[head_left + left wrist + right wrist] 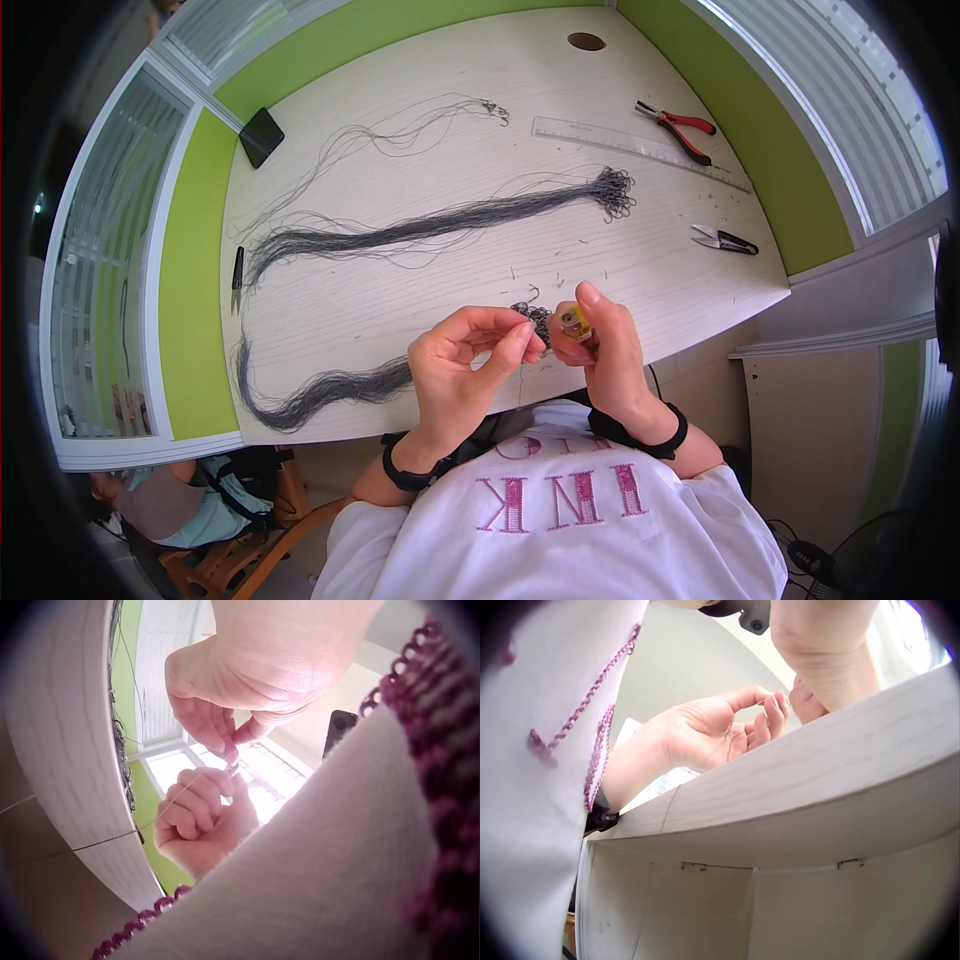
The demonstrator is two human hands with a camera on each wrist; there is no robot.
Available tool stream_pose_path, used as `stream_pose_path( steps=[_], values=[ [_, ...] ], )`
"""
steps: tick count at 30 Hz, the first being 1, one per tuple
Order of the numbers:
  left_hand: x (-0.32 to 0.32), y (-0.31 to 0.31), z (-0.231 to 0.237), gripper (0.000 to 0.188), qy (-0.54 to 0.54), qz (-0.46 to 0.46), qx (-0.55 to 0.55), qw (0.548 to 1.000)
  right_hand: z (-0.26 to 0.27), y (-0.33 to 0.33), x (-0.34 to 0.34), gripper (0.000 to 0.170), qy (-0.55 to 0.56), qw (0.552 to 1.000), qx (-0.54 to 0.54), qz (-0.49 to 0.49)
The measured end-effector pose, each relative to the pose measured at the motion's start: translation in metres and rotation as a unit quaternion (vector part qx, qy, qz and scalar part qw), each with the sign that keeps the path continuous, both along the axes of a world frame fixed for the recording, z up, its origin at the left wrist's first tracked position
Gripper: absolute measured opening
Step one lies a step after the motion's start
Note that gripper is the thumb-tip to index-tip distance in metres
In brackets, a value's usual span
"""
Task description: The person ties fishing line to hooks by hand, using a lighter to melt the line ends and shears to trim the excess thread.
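A thin line (105, 841) is between the two hands, near the front edge of the table (380, 300); the left wrist view shows it running up to the fingertips. The left hand (455, 360) pinches this line between thumb and forefinger, and the gap there is very narrow. The right hand (612, 345) is just beside it, with the fingers curled around a yellow lighter (575, 322) and the thumb raised. Behind the hands lies a dark cluster of hooks (533, 316), and a wavy bundle of grey strands (335, 392) goes from the left hand toward the left side of the table. Farther back, a second, longer bundle (430, 220) is stretched across, with its hooks (612, 193) at the right end. Behind this are a few loose strands ending in a small group of hooks. At the right lie a clear ruler (620, 143), red-handled pliers (690, 124) partly over it, and black-handled snips (735, 243). At the far left stands a flat black object (262, 138).
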State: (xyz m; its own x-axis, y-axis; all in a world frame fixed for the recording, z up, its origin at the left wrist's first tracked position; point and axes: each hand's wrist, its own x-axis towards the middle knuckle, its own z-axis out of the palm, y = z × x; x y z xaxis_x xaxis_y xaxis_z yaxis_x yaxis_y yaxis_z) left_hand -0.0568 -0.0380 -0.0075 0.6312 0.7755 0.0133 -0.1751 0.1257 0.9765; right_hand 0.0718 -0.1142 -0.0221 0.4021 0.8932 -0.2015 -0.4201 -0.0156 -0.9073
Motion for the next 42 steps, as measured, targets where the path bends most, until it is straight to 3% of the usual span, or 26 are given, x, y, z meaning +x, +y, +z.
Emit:
stream_pose_path(
  steps=[20,22,23,25,27,31,35,37,38,42],
  values=[
    [-0.002,0.001,-0.001,0.010,-0.001,-0.004,0.001,1.000,0.002,0.000,0.000,0.039,0.002,1.000,-0.009,-0.030],
    [-0.002,0.000,0.000,0.010,0.000,-0.003,-0.006,1.000,0.007,-0.001,-0.003,0.024,-0.166,0.979,0.099,-0.058],
    [-0.002,0.000,0.000,0.010,0.000,-0.004,-0.006,1.000,0.007,0.000,-0.001,0.024,-0.166,0.979,0.099,-0.058],
    [-0.002,0.000,0.000,0.010,-0.006,-0.004,-0.013,1.000,0.005,0.000,0.008,0.008,-0.293,0.943,0.157,-0.010],
    [-0.003,0.000,-0.001,0.010,-0.003,-0.004,-0.010,1.000,0.003,0.001,0.008,0.008,-0.315,0.935,0.165,-0.004],
    [-0.004,0.000,-0.004,0.009,0.006,-0.017,0.002,1.000,0.001,0.002,0.010,0.012,-0.406,0.891,0.204,-0.007],
    [-0.004,0.001,-0.002,0.009,0.004,-0.026,-0.010,1.000,0.003,0.002,0.013,0.014,-0.357,0.918,0.171,-0.025],
    [-0.005,0.003,-0.002,0.009,0.001,-0.028,-0.018,0.999,0.005,0.001,0.020,0.018,-0.407,0.895,0.182,-0.031],
    [-0.005,0.004,-0.002,0.009,0.001,-0.028,-0.018,0.999,0.006,0.003,0.024,0.026,-0.476,0.849,0.228,-0.027],
    [-0.005,0.004,-0.004,0.012,-0.004,-0.040,-0.034,0.999,0.008,0.005,0.024,0.033,-0.523,0.820,0.231,-0.019]
  ],
)
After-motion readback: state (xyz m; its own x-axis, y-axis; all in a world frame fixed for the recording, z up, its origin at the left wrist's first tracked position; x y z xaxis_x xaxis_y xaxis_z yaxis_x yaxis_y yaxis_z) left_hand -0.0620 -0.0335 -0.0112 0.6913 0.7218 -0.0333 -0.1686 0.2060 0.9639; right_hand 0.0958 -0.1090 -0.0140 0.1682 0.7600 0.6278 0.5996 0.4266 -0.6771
